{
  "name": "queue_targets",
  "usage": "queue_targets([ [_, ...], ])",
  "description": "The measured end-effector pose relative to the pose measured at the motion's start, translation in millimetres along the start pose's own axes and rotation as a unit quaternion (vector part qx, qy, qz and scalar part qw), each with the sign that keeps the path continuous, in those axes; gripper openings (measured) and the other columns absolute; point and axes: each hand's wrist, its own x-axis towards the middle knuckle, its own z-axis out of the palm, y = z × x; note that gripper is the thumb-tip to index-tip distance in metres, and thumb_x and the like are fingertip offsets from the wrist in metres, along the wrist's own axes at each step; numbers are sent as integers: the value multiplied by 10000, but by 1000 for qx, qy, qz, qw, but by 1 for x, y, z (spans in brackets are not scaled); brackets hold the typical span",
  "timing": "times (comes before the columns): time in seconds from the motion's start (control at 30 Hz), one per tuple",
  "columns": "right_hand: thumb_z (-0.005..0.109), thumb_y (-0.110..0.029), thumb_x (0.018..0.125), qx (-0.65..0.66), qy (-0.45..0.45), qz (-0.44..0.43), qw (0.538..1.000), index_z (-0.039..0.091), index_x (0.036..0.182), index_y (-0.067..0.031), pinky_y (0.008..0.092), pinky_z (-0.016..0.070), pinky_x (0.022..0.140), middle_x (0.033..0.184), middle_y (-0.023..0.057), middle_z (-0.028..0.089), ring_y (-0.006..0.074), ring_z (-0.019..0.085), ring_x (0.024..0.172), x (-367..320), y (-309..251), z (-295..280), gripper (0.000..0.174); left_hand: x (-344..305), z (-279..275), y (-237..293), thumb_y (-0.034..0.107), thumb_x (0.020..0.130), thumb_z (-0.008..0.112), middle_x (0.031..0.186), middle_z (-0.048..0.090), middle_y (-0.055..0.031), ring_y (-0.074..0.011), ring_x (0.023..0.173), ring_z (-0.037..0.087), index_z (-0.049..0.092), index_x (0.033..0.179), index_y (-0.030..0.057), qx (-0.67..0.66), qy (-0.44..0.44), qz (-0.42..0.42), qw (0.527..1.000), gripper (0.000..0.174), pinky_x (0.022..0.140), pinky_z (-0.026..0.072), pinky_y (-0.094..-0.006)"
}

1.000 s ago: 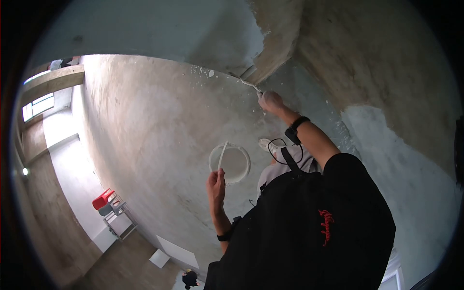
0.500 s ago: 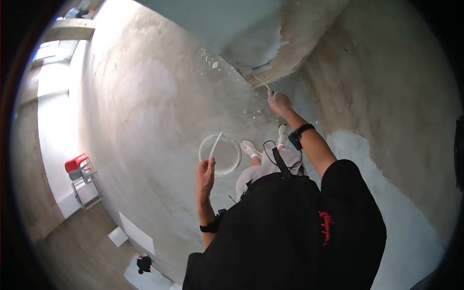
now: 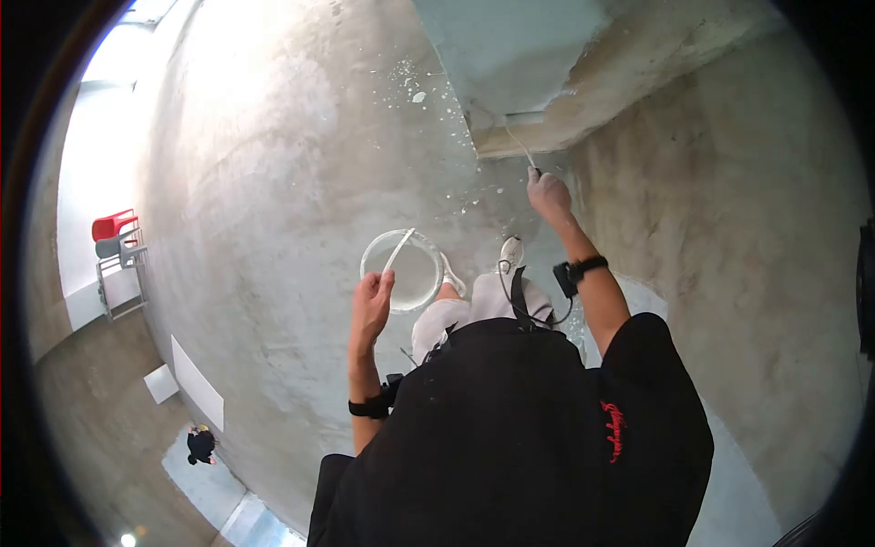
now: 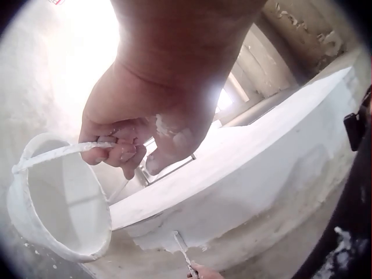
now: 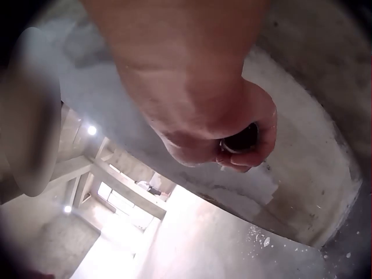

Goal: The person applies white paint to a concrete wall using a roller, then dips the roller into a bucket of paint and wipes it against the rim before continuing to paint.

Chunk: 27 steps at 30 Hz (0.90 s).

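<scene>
A white bucket (image 3: 415,273) hangs by its strap-like handle (image 3: 398,250) from my left hand (image 3: 371,305), whose fingers curl round the handle. In the left wrist view the bucket (image 4: 35,203) is tilted, with pale material inside. My right hand (image 3: 552,198) grips the dark handle end (image 5: 241,139) of a long-bladed tool (image 3: 520,143). The blade's far end is at the wall's lower part, where grey-white coating (image 3: 510,64) meets bare brownish plaster (image 3: 629,91). Fingers of the right hand (image 5: 250,136) wrap round the handle.
White splashes (image 3: 419,97) dot the floor near the wall corner. Red and grey chairs (image 3: 118,239) stand at the far left. White boards (image 3: 197,383) lie below them, and another person (image 3: 200,444) is at the lower left. My shoes (image 3: 510,251) are beside the bucket.
The head view has turned, so the wall corner shows further right and the chairs further left. The bucket has shifted slightly left and up in view. Both hands keep their grips.
</scene>
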Motion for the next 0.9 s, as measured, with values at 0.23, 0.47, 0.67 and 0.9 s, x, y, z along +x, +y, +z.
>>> queue_targets([
  [0.23,386,-429,974,-20,-8,-82,996,647,805,32,463,536,728,807,280,657,430,659,796,6,5,15,556,1,-1,-2,366,938,581,641,494,22,-70,593,440,619,847,-9,35,2,11,999,388,527,361,-244],
  [0.47,434,-433,964,70,73,-17,995,608,793,43,494,515,699,775,298,637,457,638,783,-103,-35,-130,534,2,-4,3,372,930,585,641,497,14,-79,600,443,618,846,-22,40,-17,33,999,404,531,365,-253],
  [0.67,495,-336,960,114,221,-81,965,566,830,2,490,490,598,696,237,626,439,622,687,-141,-55,-154,368,3,-2,-1,357,932,580,613,480,-53,-124,600,419,565,797,-62,55,-11,89,994,440,543,374,-315],
  [0.9,527,-252,952,294,290,-203,888,503,832,-40,420,431,496,629,167,562,337,603,568,-140,-106,-217,245,-3,-4,15,364,928,582,599,469,-56,-126,594,412,555,776,-54,35,-15,120,992,446,534,369,-325],
])
